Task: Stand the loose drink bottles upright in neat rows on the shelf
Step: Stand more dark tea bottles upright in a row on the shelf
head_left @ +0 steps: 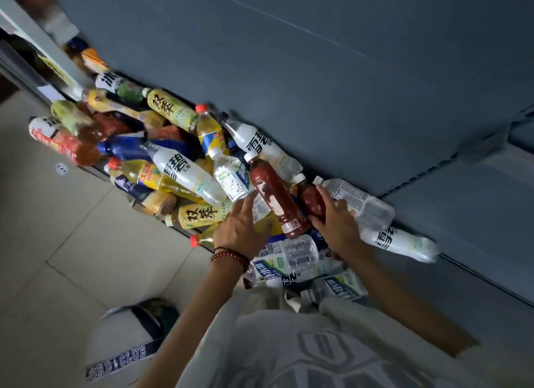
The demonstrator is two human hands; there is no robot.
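Several drink bottles lie in a jumbled heap on a dark shelf against a blue-grey back panel. A red-juice bottle with a white cap lies on top near the middle. My left hand reaches toward it with fingers straight, fingertips at a clear bottle beside it. My right hand curls around a second red-juice bottle that lies to the right. Clear white-label bottles lie further right, yellow tea bottles to the left.
The blue-grey back panel rises behind the heap. Tiled floor lies to the left below the shelf edge. My grey shirt and a knee fill the bottom. A beaded bracelet is on my left wrist.
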